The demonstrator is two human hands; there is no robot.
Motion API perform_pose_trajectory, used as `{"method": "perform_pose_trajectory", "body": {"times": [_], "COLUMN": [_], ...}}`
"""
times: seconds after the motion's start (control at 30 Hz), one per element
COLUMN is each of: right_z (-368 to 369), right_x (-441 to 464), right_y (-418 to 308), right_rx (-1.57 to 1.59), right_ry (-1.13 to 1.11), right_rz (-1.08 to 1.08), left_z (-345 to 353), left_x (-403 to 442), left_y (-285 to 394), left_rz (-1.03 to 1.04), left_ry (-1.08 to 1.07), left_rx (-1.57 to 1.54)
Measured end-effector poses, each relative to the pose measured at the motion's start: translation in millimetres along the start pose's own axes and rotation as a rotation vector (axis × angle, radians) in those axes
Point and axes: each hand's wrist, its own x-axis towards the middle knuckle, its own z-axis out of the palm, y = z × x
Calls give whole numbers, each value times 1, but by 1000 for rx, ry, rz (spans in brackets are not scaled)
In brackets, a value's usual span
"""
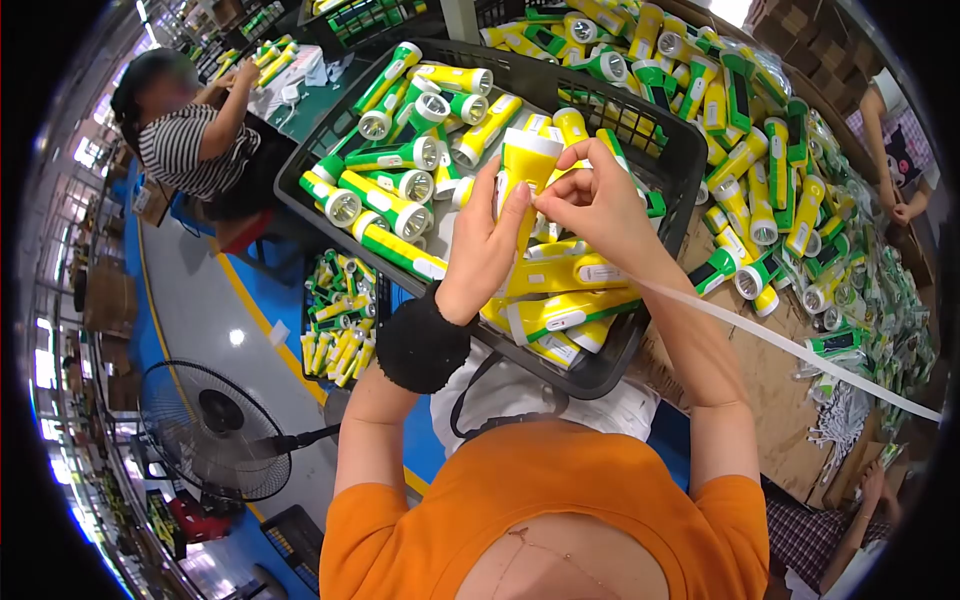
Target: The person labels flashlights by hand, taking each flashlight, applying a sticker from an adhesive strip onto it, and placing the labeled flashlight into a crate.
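Note:
My left hand (pixel 484 235) is wrapped around a yellow flashlight (pixel 532 165) with a white head, held upright above a black crate (pixel 600 372). My right hand (pixel 598 205) is closed in a pinch beside the flashlight's body, its fingertips close to it; what they hold, if anything, is too small to make out. A narrow white strip (pixel 780 342) runs from my right wrist off to the right; its near end is hidden. Yellow-and-white flashlights (pixel 565 272) lie under my hands, and yellow-green ones (pixel 385 203) fill the crate's left part.
A large heap of flashlights (pixel 765 190), some in clear bags, covers the wooden table (pixel 735 375) at right. At left are a person in a striped shirt (pixel 190 150), a standing fan (pixel 215 425) and a lower crate of flashlights (pixel 340 315). Other people sit at the right edge.

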Motion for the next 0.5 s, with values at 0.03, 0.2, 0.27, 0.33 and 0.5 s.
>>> {"method": "perform_pose_trajectory", "body": {"times": [0.03,0.2,0.27,0.33,0.5], "right_z": [3,17,16,12,4], "right_x": [1,0,0,0,-9], "right_y": [-1,-18,-19,-19,-13], "right_rx": [0,-88,-120,-176,-39], "right_ry": [-6,139,187,227,166], "right_rz": [-2,-120,-170,-184,-61], "left_z": [0,0,-2,-5,-4], "left_x": [0,9,10,10,13], "left_y": [0,-8,1,10,18], "left_rz": [1,143,81,33,57], "left_ry": [6,108,92,42,14], "left_rx": [2,6,-51,-92,-8]}}
